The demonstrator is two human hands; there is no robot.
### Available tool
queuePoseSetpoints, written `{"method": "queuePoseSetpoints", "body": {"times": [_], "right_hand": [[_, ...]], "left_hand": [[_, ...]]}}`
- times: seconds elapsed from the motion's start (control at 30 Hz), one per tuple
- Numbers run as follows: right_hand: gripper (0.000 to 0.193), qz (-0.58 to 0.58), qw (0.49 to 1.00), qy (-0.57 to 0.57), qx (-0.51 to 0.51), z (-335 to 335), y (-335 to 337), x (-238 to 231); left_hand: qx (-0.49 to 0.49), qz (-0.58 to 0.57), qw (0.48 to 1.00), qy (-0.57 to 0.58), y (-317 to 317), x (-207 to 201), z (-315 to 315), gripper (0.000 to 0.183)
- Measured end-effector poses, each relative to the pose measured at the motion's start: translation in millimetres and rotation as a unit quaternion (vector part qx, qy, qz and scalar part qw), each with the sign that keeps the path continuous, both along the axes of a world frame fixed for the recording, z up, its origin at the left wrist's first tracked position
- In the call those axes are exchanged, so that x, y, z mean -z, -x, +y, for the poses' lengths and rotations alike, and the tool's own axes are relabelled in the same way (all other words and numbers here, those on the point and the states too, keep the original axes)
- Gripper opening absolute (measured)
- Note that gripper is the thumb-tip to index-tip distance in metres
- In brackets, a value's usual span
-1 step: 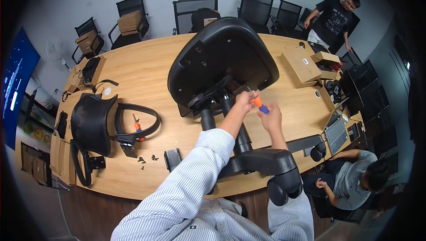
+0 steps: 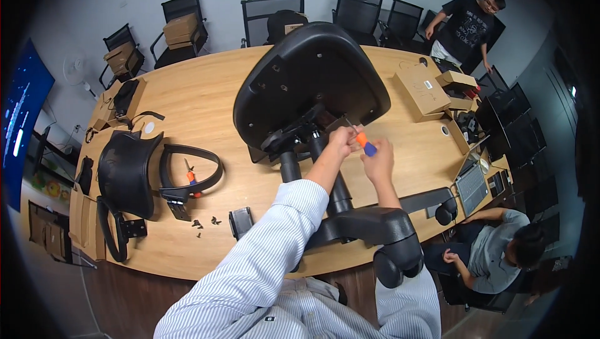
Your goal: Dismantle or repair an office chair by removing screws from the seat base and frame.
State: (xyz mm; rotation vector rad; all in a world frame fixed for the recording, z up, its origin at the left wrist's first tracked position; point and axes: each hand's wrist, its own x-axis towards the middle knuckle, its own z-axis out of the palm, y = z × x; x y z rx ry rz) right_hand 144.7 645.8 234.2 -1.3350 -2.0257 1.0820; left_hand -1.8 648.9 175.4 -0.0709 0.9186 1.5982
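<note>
Office chair seat tipped up over the wooden table, with the bottom side showing, just past the black wheeled base. Right under it, an orange and blue screwdriver, held by the blue end in the closed, bent fingers of the right hand, with the left hand bent close around the thin shaft, too covered to tell if pinching. Hardly changed since just before, so likely at the same part of the work.
</note>
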Motion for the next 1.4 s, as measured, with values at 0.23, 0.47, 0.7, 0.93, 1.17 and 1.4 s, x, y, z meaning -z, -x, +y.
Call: {"method": "queuePoseSetpoints", "body": {"times": [0.23, 0.47, 0.7, 0.93, 1.17, 1.4], "right_hand": [[0.038, -0.047, 0.993, -0.098, 0.036, -5, -6, 2], [0.053, 0.065, 0.953, 0.296, -0.014, -10, -5, -24], [0.031, 0.09, 0.97, 0.228, 0.0, -2, 8, -4], [0.042, -0.016, 0.939, -0.341, 0.031, 17, -10, 48], [0.04, 0.033, 0.98, 0.198, -0.011, -5, 5, 3], [0.041, -0.031, 0.992, 0.098, -0.068, 1, -17, -11]], "left_hand": [[-0.033, 0.028, 0.999, 0.033, -11, -20, 0, 0.007], [-0.075, -0.065, 0.994, -0.038, -4, 0, 2, 0.017], [-0.18, -0.226, 0.947, -0.137, 38, 32, 29, 0.018], [-0.226, -0.196, 0.951, -0.083, 9, 27, 44, 0.011], [-0.18, -0.146, 0.97, -0.077, 22, 33, 38, 0.011], [-0.123, 0.054, 0.99, -0.03, 8, -18, 2, 0.016]]}}
